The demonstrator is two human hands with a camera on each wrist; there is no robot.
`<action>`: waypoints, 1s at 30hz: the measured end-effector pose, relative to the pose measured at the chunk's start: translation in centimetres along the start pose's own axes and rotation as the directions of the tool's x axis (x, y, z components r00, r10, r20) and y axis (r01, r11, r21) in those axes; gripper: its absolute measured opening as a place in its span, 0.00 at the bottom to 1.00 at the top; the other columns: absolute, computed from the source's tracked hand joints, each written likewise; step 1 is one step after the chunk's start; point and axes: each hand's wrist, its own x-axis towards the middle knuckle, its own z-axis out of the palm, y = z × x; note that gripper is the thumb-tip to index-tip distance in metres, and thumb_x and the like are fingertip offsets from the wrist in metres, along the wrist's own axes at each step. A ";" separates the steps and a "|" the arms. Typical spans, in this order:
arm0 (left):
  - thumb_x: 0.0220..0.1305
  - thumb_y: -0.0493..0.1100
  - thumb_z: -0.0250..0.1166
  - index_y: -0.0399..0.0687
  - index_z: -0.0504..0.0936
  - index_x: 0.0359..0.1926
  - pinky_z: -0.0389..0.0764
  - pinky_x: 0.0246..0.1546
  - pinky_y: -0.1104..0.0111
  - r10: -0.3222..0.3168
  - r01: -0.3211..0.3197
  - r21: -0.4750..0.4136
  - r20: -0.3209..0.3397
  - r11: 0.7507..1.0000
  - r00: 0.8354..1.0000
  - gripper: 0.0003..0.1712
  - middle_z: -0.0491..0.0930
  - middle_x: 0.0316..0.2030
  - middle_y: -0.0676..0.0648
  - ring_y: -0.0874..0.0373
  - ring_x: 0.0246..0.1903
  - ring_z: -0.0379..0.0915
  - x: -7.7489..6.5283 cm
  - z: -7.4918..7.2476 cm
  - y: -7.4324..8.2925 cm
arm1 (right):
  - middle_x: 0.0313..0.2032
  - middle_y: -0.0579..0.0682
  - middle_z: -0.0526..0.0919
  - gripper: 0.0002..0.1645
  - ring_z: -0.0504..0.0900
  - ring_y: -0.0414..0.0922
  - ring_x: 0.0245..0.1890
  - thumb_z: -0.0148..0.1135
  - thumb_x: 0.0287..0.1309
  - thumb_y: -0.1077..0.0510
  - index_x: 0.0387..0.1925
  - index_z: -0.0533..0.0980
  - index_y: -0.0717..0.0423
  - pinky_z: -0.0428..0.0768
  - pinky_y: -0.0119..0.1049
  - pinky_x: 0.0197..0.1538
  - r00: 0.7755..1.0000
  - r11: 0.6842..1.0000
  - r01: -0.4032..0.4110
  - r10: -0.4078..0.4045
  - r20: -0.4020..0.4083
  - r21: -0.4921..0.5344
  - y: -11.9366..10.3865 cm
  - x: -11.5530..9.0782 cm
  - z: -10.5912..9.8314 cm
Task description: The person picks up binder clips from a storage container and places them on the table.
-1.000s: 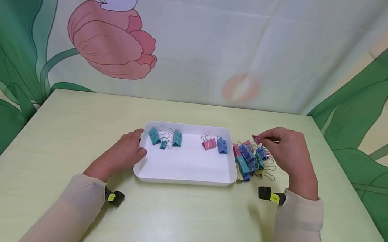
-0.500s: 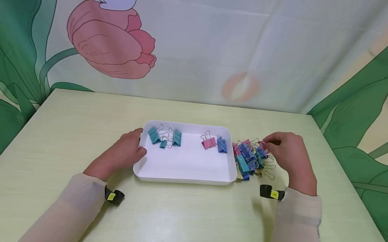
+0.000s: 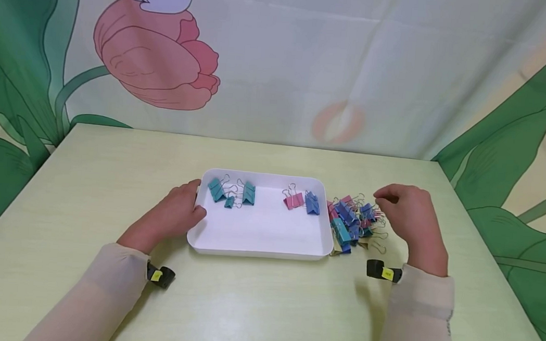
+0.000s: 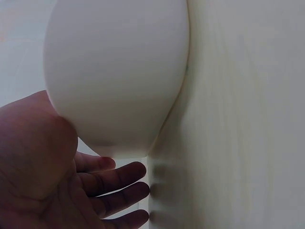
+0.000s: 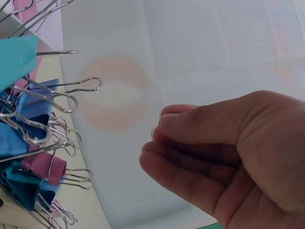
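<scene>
My left hand [image 3: 176,211] holds the left edge of a white tray [image 3: 258,253], thumb over the rim. In the left wrist view the fingers [image 4: 119,193] extend beside the tray's outer wall [image 4: 119,71]. Inside the tray lie teal binder clips [image 3: 249,193], a pink binder clip [image 3: 293,201] and a blue binder clip [image 3: 312,203]. My right hand [image 3: 404,212] hovers by a mixed pile of binder clips [image 3: 345,224], fingers loosely bent and thumb near the fingertips, holding nothing. A small magenta binder clip [image 5: 47,164] shows in that pile in the right wrist view.
The pile stands against the tray's right side, with wire handles sticking out to the right. A pale wooden table [image 3: 255,305] bears everything. Behind it hangs a printed cloth [image 3: 269,76]. Black wrist cameras [image 3: 377,269] are strapped to both wrists.
One second ago my right hand pinched a small magenta binder clip above the pile. It lowered the clip onto the pile and let go. My left hand stays at the tray.
</scene>
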 end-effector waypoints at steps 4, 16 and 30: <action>0.65 0.43 0.48 0.30 0.46 0.73 0.61 0.66 0.46 0.009 -0.009 -0.003 -0.004 1.000 1.000 0.40 0.57 0.70 0.32 0.40 0.61 0.59 0.0 -0.1 -0.1 | 0.45 0.60 0.85 0.14 0.82 0.55 0.43 0.55 0.66 0.57 0.46 0.82 0.57 0.78 0.52 0.46 0.999 0.999 0.031 -0.031 -0.034 0.005 -0.5 -0.1 0.0; 0.65 0.43 0.48 0.30 0.46 0.73 0.60 0.67 0.46 0.001 -0.001 -0.009 -0.001 1.000 1.000 0.40 0.56 0.70 0.32 0.40 0.62 0.58 0.0 -0.2 -0.1 | 0.45 0.57 0.85 0.13 0.82 0.54 0.43 0.55 0.66 0.57 0.47 0.82 0.56 0.79 0.51 0.47 0.994 0.997 0.070 -0.068 -0.084 0.021 -3.2 -0.4 0.2; 0.64 0.43 0.49 0.30 0.47 0.72 0.61 0.67 0.46 -0.005 0.005 0.003 -0.007 1.000 1.000 0.40 0.58 0.69 0.32 0.39 0.61 0.59 -0.1 0.0 0.2 | 0.46 0.55 0.85 0.13 0.83 0.52 0.43 0.57 0.65 0.58 0.47 0.82 0.56 0.81 0.48 0.48 0.987 0.989 0.146 -0.144 -0.071 0.027 -6.7 0.7 2.2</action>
